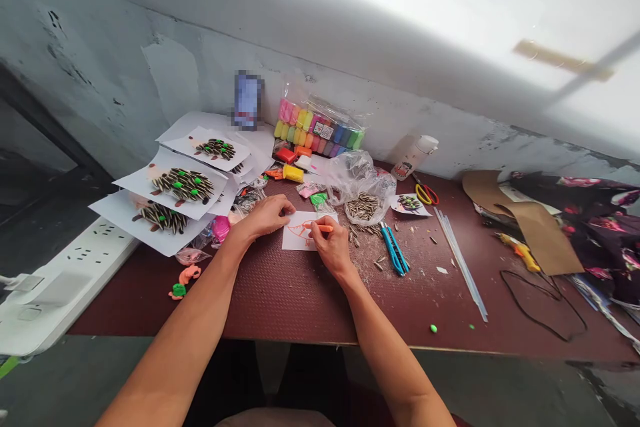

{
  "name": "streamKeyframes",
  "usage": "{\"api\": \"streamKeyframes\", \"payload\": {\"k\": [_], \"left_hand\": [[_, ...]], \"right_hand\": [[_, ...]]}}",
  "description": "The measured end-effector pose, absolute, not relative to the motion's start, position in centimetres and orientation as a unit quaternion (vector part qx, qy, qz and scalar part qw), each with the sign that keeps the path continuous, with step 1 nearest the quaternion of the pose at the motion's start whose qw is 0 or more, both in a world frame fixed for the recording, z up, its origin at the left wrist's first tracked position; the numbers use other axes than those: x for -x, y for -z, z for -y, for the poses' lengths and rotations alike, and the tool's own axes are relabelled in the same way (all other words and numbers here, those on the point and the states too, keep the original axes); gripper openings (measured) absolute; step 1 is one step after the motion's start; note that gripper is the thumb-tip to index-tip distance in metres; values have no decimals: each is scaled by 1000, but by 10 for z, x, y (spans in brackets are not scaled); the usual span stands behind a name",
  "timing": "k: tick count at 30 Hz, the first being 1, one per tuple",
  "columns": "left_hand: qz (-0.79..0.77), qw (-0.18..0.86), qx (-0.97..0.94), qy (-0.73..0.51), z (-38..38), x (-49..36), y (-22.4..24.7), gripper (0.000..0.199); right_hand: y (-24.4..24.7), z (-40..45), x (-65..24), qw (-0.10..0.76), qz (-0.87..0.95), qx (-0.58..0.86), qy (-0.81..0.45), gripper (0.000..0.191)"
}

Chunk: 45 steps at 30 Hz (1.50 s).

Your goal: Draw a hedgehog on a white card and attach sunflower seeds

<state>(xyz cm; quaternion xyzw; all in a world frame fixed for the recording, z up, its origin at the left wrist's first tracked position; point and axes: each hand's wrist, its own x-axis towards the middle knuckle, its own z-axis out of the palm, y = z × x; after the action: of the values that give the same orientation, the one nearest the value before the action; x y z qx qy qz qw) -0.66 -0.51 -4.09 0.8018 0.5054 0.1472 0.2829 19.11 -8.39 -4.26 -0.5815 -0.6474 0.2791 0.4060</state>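
My right hand (333, 247) is shut on an orange marker (325, 228), its tip on a white paper sheet (297, 240) that carries an orange line drawing. My left hand (267, 217) lies palm down at the sheet's left edge, holding nothing and touching the paper. Left of the hands lie several paper sheets with hedgehog figures made of striped sunflower seeds (183, 187). To the right of my right hand, a clear plastic bag of sunflower seeds (363, 207) sits among loose shells.
The dark red tabletop (290, 300) holds blue craft knives (395, 252), red-handled scissors (426, 195), clear glue sticks (460, 263), a pack of coloured modelling clay (317, 130) and a blurred phone (247, 100). A white power strip (65, 280) runs along the left edge. A wall stands behind.
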Motion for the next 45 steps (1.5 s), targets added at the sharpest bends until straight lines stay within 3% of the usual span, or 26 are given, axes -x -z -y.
{"api": "streamKeyframes", "payload": {"k": [45], "left_hand": [[-504, 282, -804, -141, 6, 6, 39, 30]], "right_hand": [[39, 86, -189, 411, 640, 578, -295, 27]]}}
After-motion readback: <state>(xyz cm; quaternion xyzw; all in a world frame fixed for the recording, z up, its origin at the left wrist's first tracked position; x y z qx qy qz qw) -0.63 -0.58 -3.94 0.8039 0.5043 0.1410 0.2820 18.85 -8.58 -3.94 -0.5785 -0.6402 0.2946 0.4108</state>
